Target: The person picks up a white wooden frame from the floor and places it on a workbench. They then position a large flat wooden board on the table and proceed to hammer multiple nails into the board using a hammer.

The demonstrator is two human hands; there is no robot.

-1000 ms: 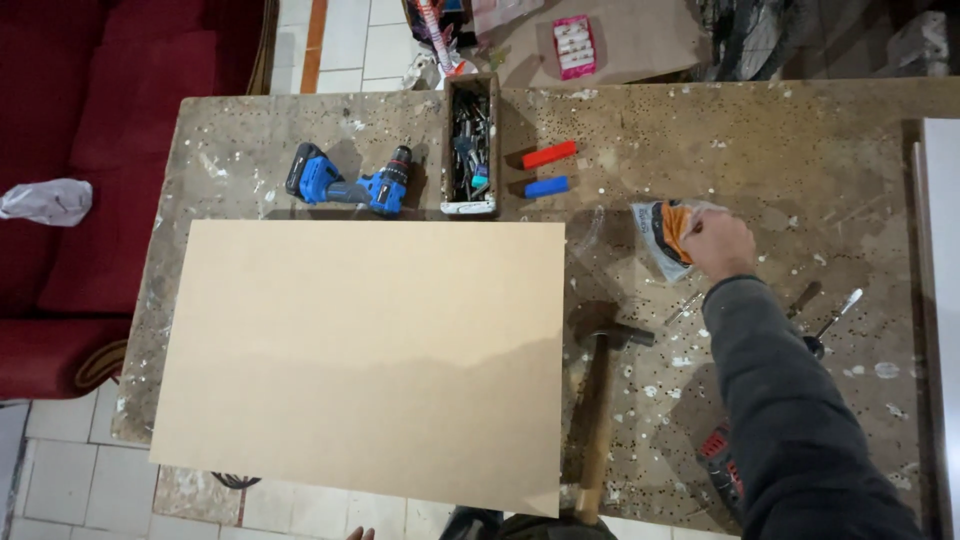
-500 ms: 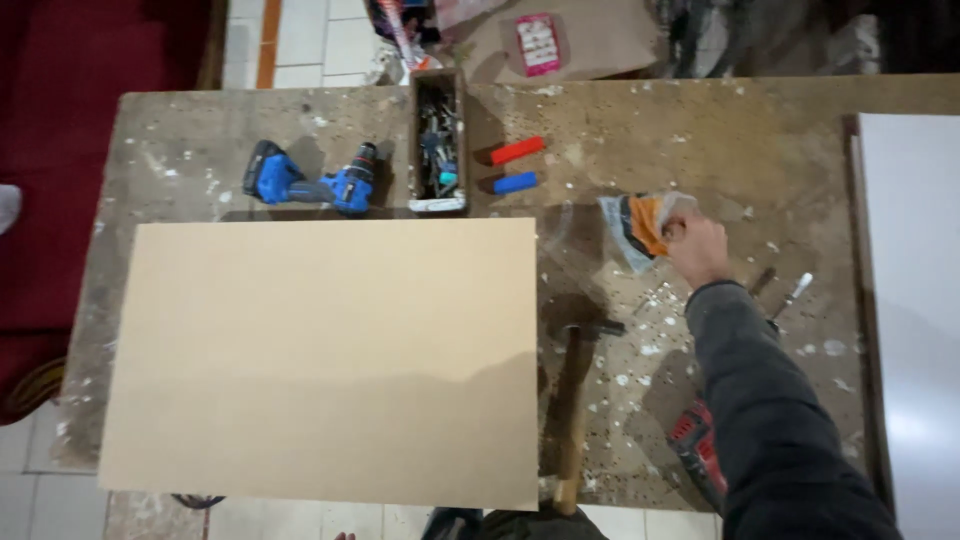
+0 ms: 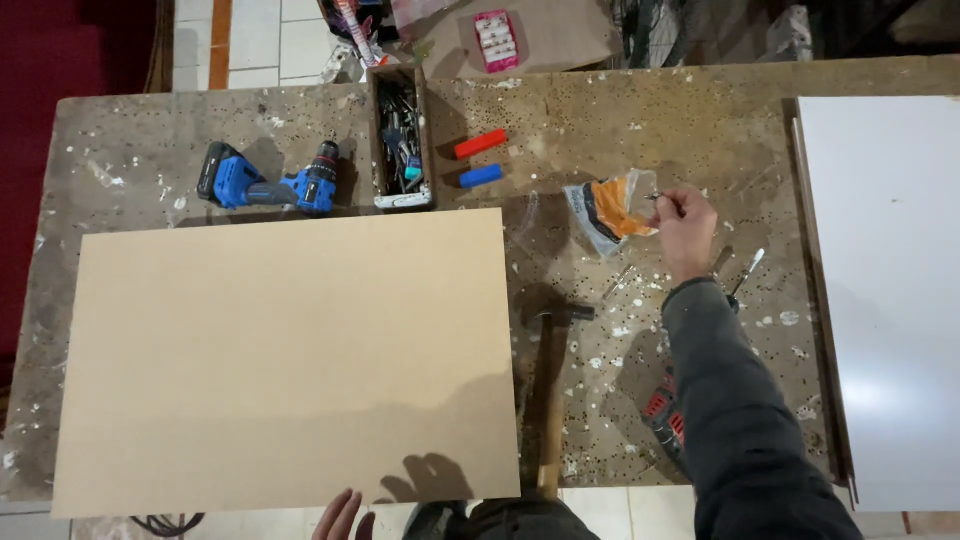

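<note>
My right hand (image 3: 684, 221) reaches out over the stained workbench (image 3: 640, 130) and pinches a small thin item, perhaps a screw, beside a clear plastic bag with orange inside (image 3: 612, 211). Whether that item is fully out of the bag is hard to tell. My left hand (image 3: 340, 517) shows only its fingertips at the bottom edge, apart and holding nothing, just below a large tan board (image 3: 285, 360) that lies flat on the bench.
A hammer (image 3: 551, 390) lies right of the board. Behind the board lie a blue drill (image 3: 268, 183), a narrow box of bits (image 3: 402, 140), a red block (image 3: 481, 143) and a blue block (image 3: 481, 176). A white panel (image 3: 885, 290) lies at right. A red-black tool (image 3: 664, 418) sits under my arm.
The view has shifted, bringing the white panel further in. My right hand has drawn a little right of the bag. My left fingertips have come into view at the bottom.
</note>
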